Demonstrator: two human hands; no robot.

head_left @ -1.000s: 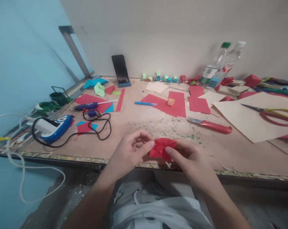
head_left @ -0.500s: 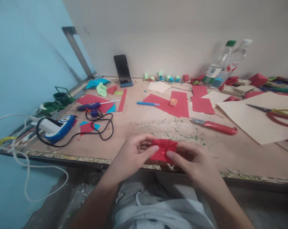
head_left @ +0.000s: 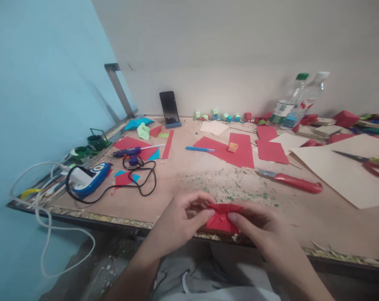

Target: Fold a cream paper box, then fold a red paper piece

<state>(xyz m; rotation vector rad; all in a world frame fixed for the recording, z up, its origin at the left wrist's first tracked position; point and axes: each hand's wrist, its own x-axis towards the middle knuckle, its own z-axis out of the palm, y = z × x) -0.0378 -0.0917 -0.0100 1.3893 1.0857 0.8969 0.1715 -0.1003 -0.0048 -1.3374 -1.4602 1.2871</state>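
A small folded red paper is held between both hands over the table's front edge. Creases and flaps meet near its middle. My left hand pinches its left side, thumb on top and fingers behind. On the right side, my right hand grips it the same way, its thumb pressing the face and its other fingers partly hidden behind. The upper edge of the paper looks bent over. Green scraps lie scattered on the table just beyond the hands.
A red-handled knife and scissors on cream paper lie to the right. Left are a glue gun with black cord and a power strip. A phone, pen, red sheets and bottles stand or lie farther back.
The red paper's upper edge has bent over, so less of its face shows. Both hands keep hold of it. The whole view has shifted, with the scene now lower in the picture.
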